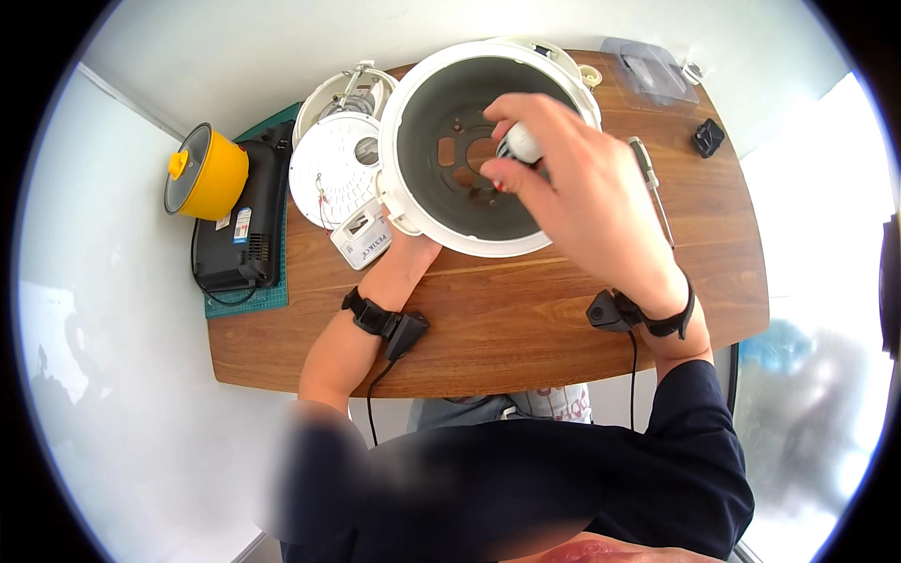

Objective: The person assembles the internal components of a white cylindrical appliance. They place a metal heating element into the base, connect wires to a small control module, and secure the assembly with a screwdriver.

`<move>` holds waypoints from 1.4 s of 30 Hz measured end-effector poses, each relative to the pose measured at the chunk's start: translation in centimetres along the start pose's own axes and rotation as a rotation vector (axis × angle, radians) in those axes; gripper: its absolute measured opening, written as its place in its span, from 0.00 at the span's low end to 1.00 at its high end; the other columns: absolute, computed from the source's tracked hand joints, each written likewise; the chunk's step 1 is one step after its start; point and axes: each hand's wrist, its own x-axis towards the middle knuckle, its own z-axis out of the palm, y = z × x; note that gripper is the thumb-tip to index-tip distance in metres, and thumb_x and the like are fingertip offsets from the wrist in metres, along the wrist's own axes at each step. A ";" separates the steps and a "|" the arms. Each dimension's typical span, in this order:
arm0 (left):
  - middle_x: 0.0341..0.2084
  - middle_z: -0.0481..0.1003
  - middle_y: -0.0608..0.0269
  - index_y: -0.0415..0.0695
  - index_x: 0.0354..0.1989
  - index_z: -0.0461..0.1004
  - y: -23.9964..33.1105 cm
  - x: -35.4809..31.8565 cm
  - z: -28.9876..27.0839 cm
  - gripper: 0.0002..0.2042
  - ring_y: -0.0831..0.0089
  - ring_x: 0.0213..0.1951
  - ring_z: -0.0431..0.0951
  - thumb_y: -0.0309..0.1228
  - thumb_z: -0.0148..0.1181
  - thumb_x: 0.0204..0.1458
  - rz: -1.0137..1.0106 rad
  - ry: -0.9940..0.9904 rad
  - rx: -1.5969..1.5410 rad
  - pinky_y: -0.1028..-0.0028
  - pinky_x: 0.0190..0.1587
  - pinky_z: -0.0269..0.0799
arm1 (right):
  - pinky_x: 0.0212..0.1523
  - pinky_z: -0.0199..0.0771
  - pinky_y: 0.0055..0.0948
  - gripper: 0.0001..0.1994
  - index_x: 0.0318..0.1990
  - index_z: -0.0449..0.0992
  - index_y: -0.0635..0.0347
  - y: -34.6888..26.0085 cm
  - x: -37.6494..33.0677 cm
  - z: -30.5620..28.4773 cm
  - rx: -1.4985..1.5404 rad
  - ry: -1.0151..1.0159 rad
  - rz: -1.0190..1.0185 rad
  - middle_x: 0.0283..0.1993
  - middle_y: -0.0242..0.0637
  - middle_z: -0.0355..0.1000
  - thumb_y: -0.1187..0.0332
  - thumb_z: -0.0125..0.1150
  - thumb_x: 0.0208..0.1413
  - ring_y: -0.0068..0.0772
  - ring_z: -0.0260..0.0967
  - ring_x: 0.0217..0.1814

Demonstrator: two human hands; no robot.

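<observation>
White housing point(469, 94); grey, holed inside.

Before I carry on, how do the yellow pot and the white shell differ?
The pot is yellow; the shell is white with a grey inside. The pot is smaller than the shell. The pot has a lid on; the shell's mouth is uncovered. Both are round.

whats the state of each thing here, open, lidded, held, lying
white shell: open, holes in its bottom
white tool: held in right hand
left hand: against the shell, fingers hidden
yellow pot: lid on
white disc: off the shell
screwdriver: lying on the table
black appliance: on green mat
</observation>
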 end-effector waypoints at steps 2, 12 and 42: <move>0.68 0.67 0.62 0.53 0.72 0.61 -0.2 -0.1 -0.4 0.24 0.64 0.65 0.72 0.44 0.44 0.72 -0.024 -0.024 -0.022 0.60 0.62 0.77 | 0.36 0.79 0.38 0.17 0.51 0.74 0.60 -0.2 0.6 -1.2 0.020 0.075 -0.012 0.42 0.39 0.79 0.71 0.71 0.56 0.47 0.79 0.34; 0.62 0.72 0.56 0.45 0.68 0.65 2.9 -2.4 5.7 0.22 0.67 0.58 0.77 0.43 0.43 0.72 -0.028 0.056 0.105 0.63 0.57 0.79 | 0.53 0.75 0.36 0.17 0.55 0.68 0.78 3.3 0.7 -9.7 0.541 0.830 0.001 0.32 0.47 0.73 0.75 0.48 0.62 0.39 0.74 0.44; 0.22 0.65 0.60 0.43 0.23 0.63 11.1 -8.1 10.7 0.25 0.61 0.21 0.64 0.52 0.55 0.63 1.225 -0.544 1.780 0.67 0.23 0.63 | 0.22 0.71 0.26 0.35 0.32 0.80 0.66 14.5 1.3 -2.1 0.244 -0.207 0.270 0.20 0.34 0.70 0.39 0.44 0.72 0.23 0.68 0.19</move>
